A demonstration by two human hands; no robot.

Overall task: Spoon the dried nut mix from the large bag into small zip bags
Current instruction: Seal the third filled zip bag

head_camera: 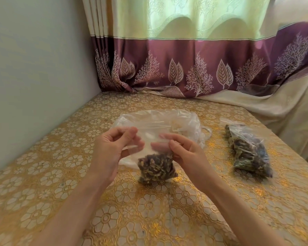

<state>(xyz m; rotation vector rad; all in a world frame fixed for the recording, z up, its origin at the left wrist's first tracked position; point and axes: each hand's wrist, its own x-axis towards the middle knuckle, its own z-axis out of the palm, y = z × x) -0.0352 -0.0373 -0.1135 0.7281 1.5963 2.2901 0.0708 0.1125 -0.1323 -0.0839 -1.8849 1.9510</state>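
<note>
Tablecloth (43,174) lies bare out from the left hand (112,153). Both hands, the right hand (187,151) too, pinch the top of a small zip bag (156,167) half full of nut mix. Behind them slumps the large bag (158,123); right, filled bags (247,150).

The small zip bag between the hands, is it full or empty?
Partly full. The small zip bag holds dark nut mix in its lower half; its clear upper part is empty, pinched by the left hand and right hand.
</note>
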